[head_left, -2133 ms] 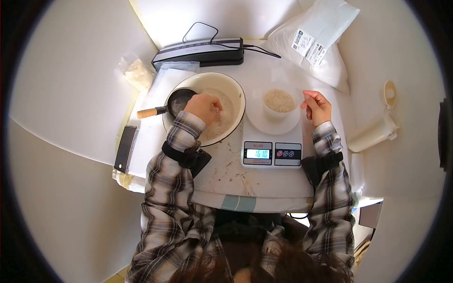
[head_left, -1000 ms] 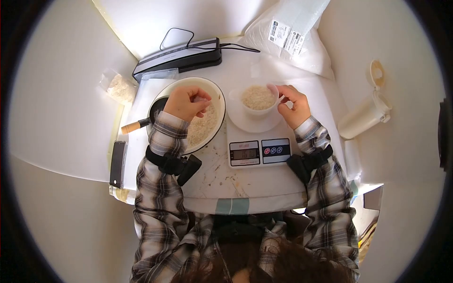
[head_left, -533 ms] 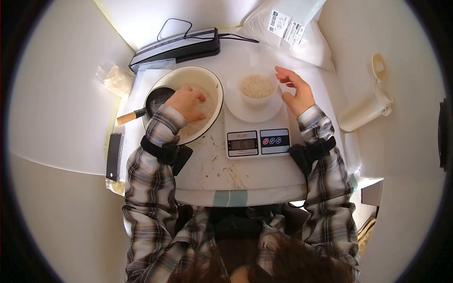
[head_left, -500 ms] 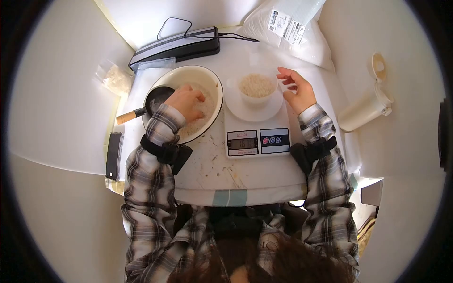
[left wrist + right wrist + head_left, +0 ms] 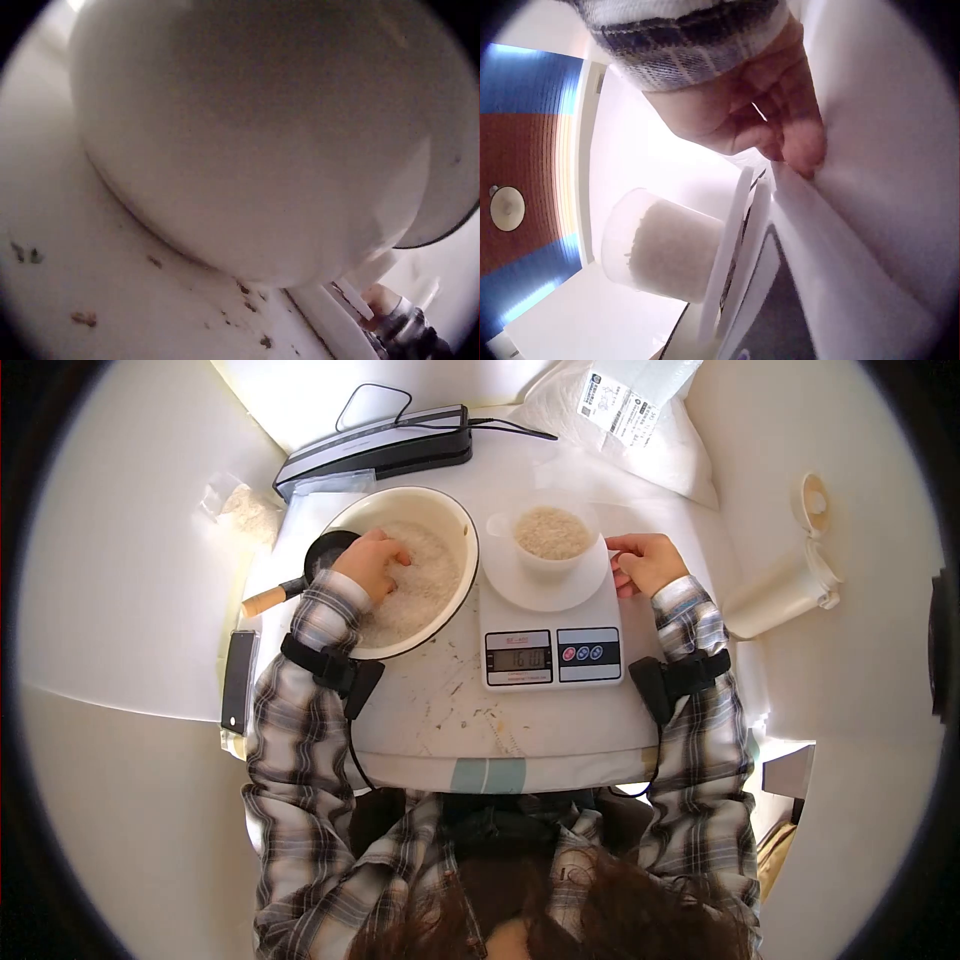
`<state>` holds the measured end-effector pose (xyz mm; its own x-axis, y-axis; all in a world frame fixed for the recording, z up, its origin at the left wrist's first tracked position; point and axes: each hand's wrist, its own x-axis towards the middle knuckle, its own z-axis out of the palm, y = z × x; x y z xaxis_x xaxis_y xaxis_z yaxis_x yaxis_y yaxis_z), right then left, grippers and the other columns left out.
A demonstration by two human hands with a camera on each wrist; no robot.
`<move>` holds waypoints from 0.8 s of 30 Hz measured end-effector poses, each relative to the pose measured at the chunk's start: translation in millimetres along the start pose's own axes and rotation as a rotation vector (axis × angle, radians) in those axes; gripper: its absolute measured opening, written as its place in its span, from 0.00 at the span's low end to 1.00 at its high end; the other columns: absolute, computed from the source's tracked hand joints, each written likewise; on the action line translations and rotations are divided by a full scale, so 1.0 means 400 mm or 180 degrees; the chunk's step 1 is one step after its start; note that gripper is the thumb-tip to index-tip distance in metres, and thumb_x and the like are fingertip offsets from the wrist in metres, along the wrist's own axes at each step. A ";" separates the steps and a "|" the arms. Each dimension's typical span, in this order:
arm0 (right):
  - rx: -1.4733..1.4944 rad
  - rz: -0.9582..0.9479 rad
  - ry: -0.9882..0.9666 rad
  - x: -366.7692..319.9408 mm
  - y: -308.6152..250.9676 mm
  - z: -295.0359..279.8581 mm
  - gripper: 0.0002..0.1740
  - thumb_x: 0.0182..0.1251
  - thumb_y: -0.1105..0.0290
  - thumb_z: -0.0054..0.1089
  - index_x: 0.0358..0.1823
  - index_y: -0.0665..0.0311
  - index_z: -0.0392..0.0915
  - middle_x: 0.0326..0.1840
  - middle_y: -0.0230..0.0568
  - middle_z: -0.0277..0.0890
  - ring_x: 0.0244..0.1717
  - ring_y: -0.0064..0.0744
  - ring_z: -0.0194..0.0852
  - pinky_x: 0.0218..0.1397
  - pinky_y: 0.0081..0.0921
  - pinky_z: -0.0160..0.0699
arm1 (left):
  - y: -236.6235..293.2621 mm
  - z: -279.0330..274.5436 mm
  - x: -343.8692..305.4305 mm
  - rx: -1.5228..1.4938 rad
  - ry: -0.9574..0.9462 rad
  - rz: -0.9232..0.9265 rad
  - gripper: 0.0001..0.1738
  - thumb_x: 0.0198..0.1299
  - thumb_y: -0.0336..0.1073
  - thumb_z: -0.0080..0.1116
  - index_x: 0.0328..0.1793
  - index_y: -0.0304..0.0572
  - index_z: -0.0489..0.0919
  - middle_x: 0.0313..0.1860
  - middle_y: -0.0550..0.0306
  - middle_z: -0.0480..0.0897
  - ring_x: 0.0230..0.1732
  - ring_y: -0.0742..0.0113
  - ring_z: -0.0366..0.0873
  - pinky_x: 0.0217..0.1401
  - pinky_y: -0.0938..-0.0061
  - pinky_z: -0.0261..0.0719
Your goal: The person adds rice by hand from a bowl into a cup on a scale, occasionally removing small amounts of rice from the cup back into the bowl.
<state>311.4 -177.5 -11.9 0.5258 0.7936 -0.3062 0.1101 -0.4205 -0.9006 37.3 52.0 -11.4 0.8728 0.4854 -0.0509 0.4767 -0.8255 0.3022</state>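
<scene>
Since the earlier frame, the right grip (image 5: pixel 650 563) had moved from beside the cup (image 5: pixel 548 563) to the right edge of the kitchen scale (image 5: pixel 600 616), while the left grip (image 5: pixel 372 565) had shifted leftward in the enamel basin (image 5: pixel 400 510), closer to the black pan (image 5: pixel 325 550).

The left hand lay palm down over the pale grains (image 5: pixel 430 582), knuckles up and fingers bent towards them. Its fingertips were hidden, so I could not tell whether it held any. The right hand was released, back upward, its index finger reaching left and the other fingers gently bent below; from the right wrist view, the fingertips seemed to touch the side of the scale or the desk (image 5: pixel 430 730) just beside it, though the white surfaces merged there.

The cup, full of similar grains, stood upright on the white plate (image 5: pixel 545 596) atop the scale, to the right of the basin. The dim display (image 5: pixel 518 660) appeared to show 161.0, with small red lettering above it too faint to read. On the large bag (image 5: pixel 672 460) at the far right, a printed label (image 5: pixel 618 410) bore black blocks and lines too small to make out.
</scene>
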 end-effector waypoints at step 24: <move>0.0000 -0.0115 -0.0029 0.004 0.004 0.000 0.18 0.53 0.79 0.42 0.46 0.73 0.71 0.26 0.42 0.74 0.22 0.26 0.73 0.23 0.20 0.75 | 0.080 -0.015 -0.003 0.0313 0.0123 -0.0100 0.09 0.39 0.32 0.61 0.29 0.40 0.78 0.25 0.55 0.79 0.27 0.63 0.78 0.32 0.73 0.75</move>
<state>312.3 -176.9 -14.1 0.5139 0.8122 -0.2762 0.1290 -0.3914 -0.9111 51.0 26.8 4.0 0.8535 0.5206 -0.0215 0.5133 -0.8331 0.2060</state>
